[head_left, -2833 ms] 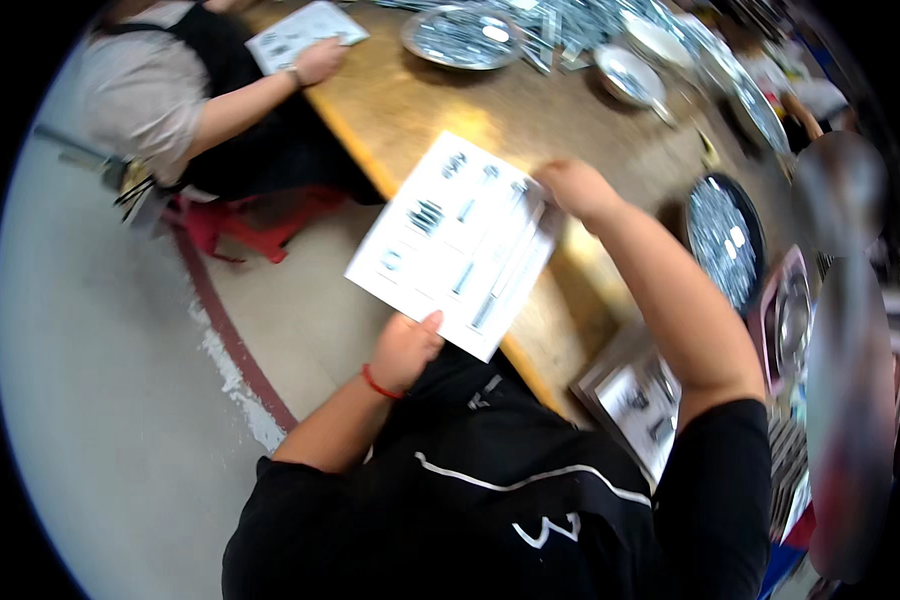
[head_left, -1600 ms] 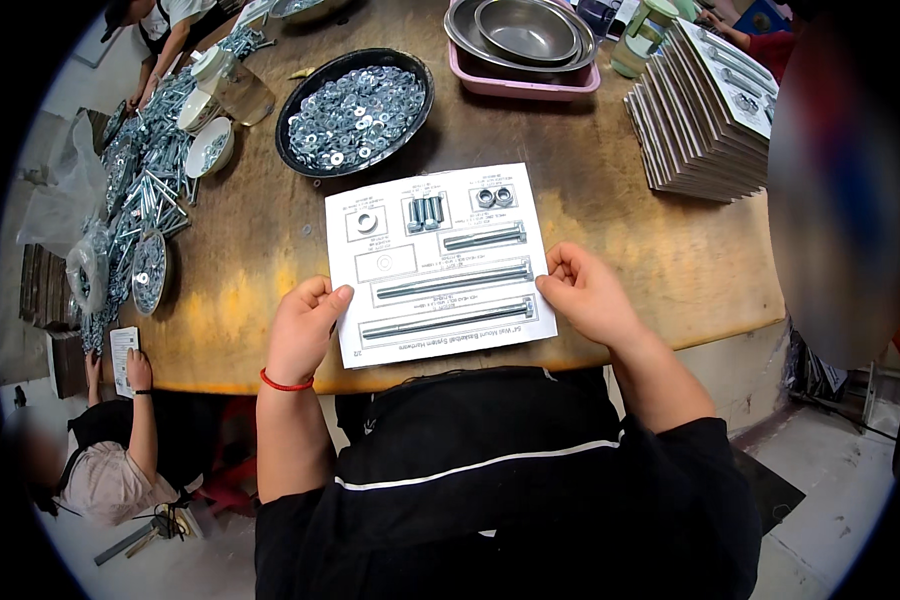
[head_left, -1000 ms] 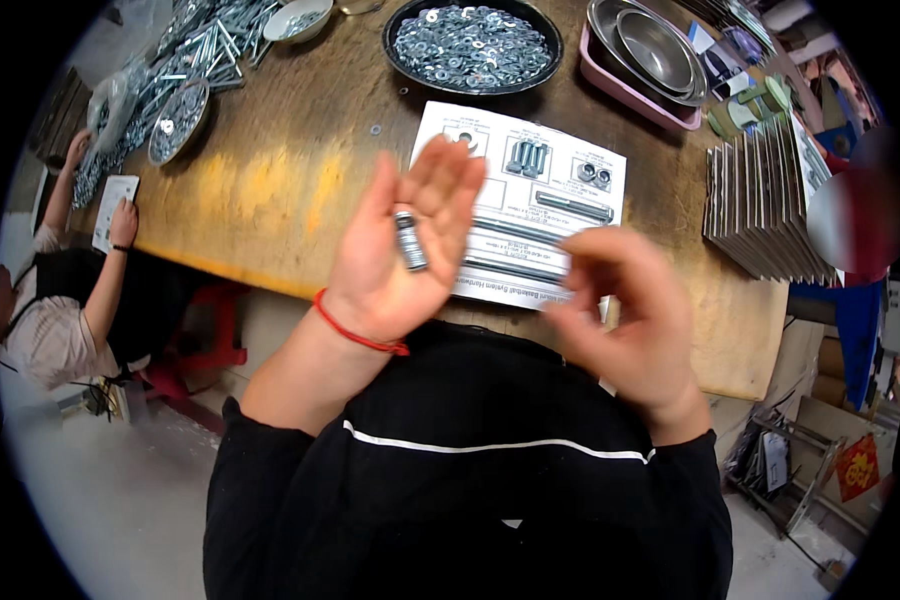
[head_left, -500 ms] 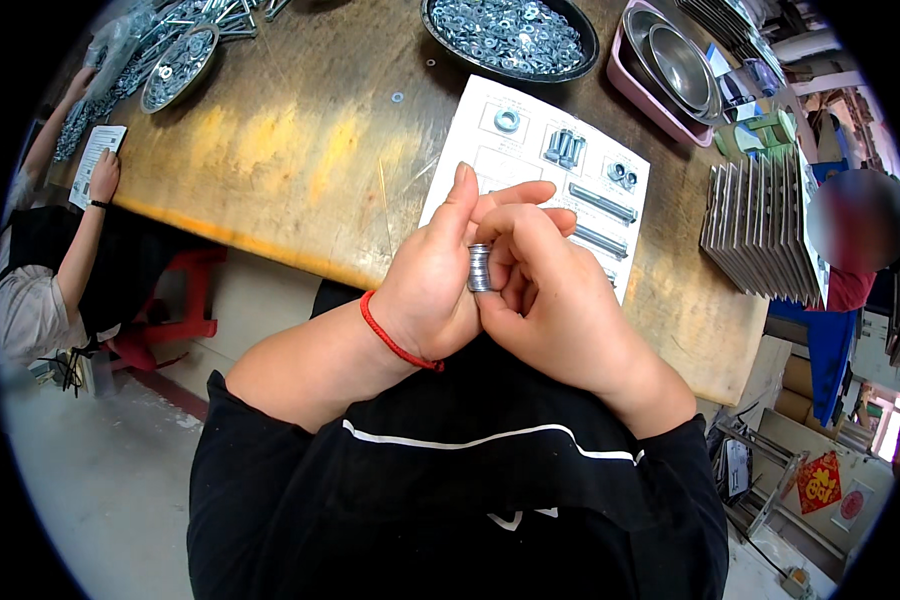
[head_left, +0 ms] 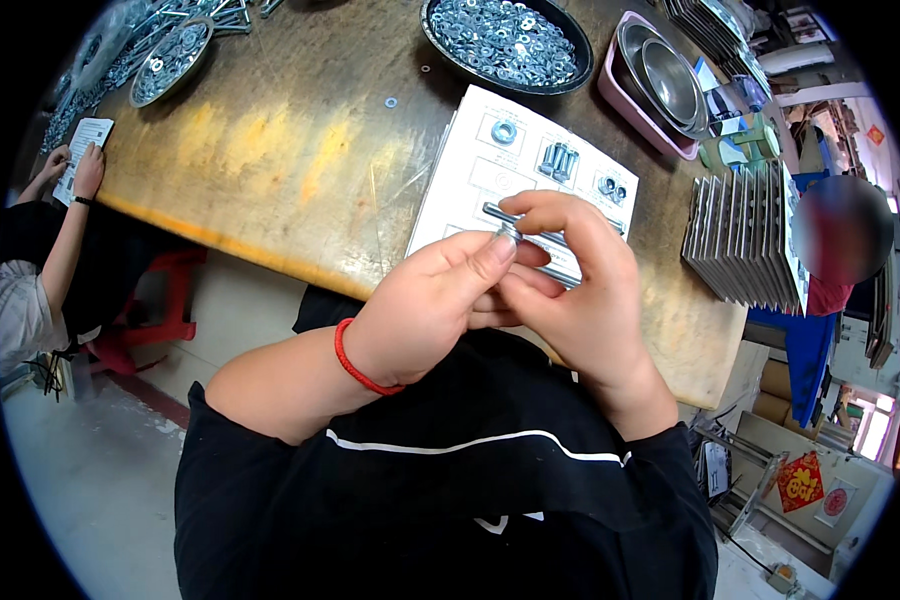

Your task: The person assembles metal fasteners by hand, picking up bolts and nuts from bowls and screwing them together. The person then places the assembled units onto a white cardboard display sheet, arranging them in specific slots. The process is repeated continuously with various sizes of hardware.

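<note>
My left hand point(head_left: 435, 285), with a red cord bracelet point(head_left: 355, 362) at the wrist, is closed, its thumb pressed over its fingers. A small bit of metal, part of the washers point(head_left: 511, 232), shows by the thumb tip; the rest is hidden in the fingers. Close against it is my right hand point(head_left: 590, 280), its index finger raised and curved, its thumb apart below the left fingertips. Both hands are above the near edge of a printed sheet point(head_left: 482, 180) with pictures of hardware.
A black pan point(head_left: 588, 75) of washers stands at the far edge. A pink basin point(head_left: 610, 95) with metal bowls and a stack of boards point(head_left: 735, 240) are to the right. On the left lie a bowl point(head_left: 138, 98) of hardware and bolts, beside another person's hands point(head_left: 88, 170).
The stack of washers that showed between my palms is now mostly hidden in my left hand. My left thumb has folded down, and my right index finger has lifted and opened.
</note>
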The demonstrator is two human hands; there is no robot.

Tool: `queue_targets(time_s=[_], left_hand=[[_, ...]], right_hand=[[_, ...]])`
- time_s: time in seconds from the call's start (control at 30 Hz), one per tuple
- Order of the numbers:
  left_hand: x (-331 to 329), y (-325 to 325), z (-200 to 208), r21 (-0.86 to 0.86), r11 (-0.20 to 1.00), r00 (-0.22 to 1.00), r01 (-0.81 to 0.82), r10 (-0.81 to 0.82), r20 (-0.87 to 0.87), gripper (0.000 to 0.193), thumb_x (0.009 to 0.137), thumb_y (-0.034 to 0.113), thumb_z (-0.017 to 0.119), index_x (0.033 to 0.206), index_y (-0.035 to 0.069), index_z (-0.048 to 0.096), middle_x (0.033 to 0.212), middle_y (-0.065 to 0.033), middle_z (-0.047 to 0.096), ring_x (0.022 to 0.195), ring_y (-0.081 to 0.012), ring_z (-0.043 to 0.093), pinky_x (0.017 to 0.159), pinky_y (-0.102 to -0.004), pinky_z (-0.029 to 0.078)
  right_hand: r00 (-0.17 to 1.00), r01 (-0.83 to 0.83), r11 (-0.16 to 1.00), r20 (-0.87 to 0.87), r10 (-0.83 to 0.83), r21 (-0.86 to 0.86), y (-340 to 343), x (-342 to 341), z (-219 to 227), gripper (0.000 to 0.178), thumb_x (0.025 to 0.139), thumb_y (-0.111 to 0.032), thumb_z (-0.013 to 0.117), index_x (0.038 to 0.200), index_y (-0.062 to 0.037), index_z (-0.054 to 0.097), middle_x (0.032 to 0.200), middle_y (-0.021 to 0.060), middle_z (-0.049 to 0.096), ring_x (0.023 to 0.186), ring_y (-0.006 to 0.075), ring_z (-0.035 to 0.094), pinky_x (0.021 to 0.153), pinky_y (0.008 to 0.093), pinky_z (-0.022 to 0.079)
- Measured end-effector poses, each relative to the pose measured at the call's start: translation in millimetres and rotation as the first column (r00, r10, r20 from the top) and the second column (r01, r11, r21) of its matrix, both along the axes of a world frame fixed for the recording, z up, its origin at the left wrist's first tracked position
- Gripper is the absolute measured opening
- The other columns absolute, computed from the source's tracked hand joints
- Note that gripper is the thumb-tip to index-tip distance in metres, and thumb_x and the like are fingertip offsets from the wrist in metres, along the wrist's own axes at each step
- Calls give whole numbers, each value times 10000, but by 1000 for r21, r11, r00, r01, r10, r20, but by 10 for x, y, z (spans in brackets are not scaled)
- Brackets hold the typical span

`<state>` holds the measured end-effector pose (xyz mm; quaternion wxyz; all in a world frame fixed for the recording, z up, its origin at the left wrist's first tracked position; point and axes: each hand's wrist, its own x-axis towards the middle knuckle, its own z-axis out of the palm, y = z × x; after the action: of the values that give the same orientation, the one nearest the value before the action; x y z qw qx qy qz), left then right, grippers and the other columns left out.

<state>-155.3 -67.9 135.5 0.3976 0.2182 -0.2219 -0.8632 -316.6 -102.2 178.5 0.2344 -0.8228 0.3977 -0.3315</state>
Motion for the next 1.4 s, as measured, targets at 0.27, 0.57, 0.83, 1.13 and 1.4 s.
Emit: queue_targets(time_s=[0.27,0.57,0.83,1.13,1.4], left_hand=[[124,-8,102,-98,964,952,247,-223,210,324,1008,265,449,1091,-24,572,954,-156,692,862,-188,689,746,-258,543],[130,12,108,-208,963,955,170,-109,276,281,941,192,607,1107,-33,634,878,-95,696,772,-117,667,666,-210,530],[151,29,112,-223,961,952,164,-95,291,260,916,118,628,1108,-57,628,855,-111,697,743,-125,676,636,-201,532],[259,-16,95,-226,947,938,228,-150,314,214,916,151,630,1020,-33,663,814,-79,692,722,-111,669,610,-192,512],[410,-93,7,-199,951,943,238,-177,280,202,915,108,611,1053,-32,658,807,-102,701,717,-133,684,605,-200,511]], right_hand=[[973,-200,970,147,180,136,61,-257,59,145,686,15,743,801,-27,666,907,114,704,806,246,667,695,318,519],[971,-183,983,159,180,0,123,-232,-33,236,646,9,769,862,-30,684,933,112,677,836,251,653,721,325,509],[964,-212,975,154,219,-59,121,-274,-90,297,620,27,767,902,-31,693,892,92,651,821,233,634,694,319,491],[957,-236,966,197,213,104,123,-185,-128,271,647,23,741,909,-27,695,889,97,622,795,208,614,701,306,494],[888,-277,876,453,77,395,-40,-35,-171,252,643,21,709,893,9,680,887,94,617,849,184,594,748,274,469]])
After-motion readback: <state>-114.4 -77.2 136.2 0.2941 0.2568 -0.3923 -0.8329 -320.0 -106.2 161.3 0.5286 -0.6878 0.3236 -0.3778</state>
